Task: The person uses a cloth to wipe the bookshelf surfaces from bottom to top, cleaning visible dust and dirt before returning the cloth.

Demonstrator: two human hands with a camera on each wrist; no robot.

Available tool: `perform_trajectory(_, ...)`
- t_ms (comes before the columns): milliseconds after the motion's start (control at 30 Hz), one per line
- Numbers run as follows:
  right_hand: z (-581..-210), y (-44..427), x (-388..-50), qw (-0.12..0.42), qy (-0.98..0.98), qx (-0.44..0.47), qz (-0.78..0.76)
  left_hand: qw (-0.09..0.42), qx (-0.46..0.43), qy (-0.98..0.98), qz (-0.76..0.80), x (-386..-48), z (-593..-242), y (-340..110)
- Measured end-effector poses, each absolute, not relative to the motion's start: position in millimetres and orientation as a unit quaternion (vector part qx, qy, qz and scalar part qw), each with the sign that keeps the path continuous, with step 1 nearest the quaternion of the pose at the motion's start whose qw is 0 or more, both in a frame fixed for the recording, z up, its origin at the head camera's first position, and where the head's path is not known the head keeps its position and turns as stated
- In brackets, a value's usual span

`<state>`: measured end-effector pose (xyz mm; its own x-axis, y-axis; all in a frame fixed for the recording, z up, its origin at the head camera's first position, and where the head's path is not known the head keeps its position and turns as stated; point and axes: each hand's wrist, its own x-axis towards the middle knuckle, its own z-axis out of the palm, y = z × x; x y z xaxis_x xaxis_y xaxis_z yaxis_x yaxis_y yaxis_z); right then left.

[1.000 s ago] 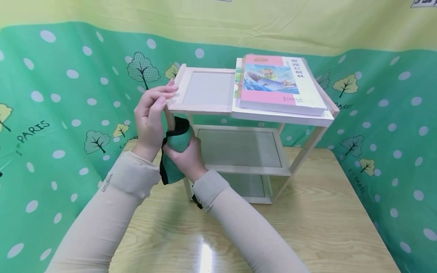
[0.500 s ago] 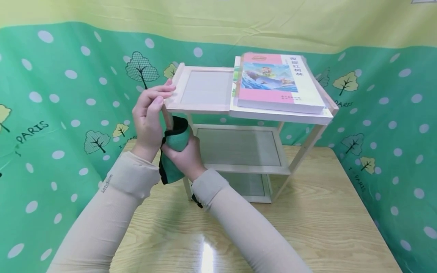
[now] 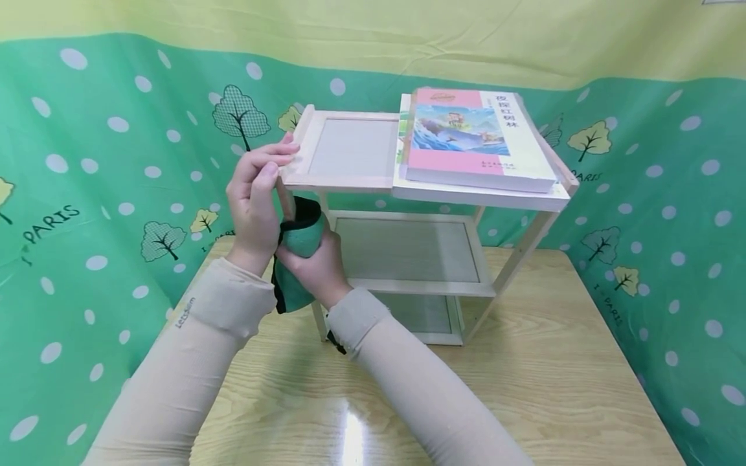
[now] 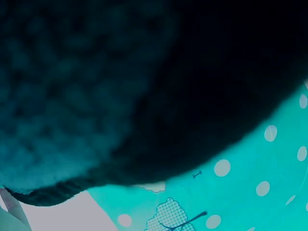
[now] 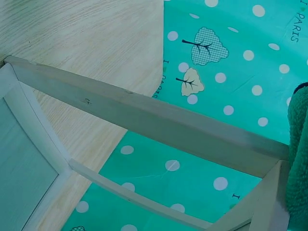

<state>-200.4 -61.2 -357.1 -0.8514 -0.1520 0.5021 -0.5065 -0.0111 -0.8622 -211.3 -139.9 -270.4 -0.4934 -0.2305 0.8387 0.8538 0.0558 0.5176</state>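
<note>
A green fleecy cloth with black edging is wrapped round the front left leg of a pale wooden three-tier shelf rack. My right hand grips this cloth against the leg, thumb towards me; its other fingers are mostly hidden. Higher up, my left hand holds the rack's top left corner between thumb and fingers. In the left wrist view the dark cloth fills most of the picture, very close and blurred. The right wrist view shows the cloth's fuzzy side at the right edge, touching the rack's wood.
Two stacked books, the upper one a thick pink-and-white book, lie on the right half of the rack's top. The rack stands on a wood-grain table. A green and yellow patterned curtain hangs behind and at both sides.
The head view has tilted very slightly. Both hands, the cloth and the rack keep the same places relative to each other.
</note>
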Motion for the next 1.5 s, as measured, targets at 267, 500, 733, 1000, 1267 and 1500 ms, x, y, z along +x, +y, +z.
perform_trajectory(267,-362,-61,-198,0.118,-0.688,0.232,0.678,0.430,-0.265,-0.587,-0.633,-213,-271,-140)
perform_trajectory(500,-363,-59,-199,0.112,-0.690,0.237,0.675,0.430,-0.260,-0.589,-0.633,-212,-272,-140)
perform_trajectory(733,-367,-56,-198,0.094,-0.698,0.232,0.671,0.430,-0.256,-0.587,-0.636,-211,-272,-138)
perform_trajectory(1000,-372,-54,-197,0.063,-0.709,0.225,0.666,0.432,-0.261,-0.589,-0.631,-210,-272,-139)
perform_trajectory(1267,-373,-48,-196,0.027,-0.708,0.219,0.671,0.440,-0.265,-0.585,-0.627,-213,-273,-139)
perform_trajectory(1500,-370,-40,-202,-0.051,-0.648,0.220,0.727,0.460,-0.260,-0.585,-0.615,-218,-273,-137)
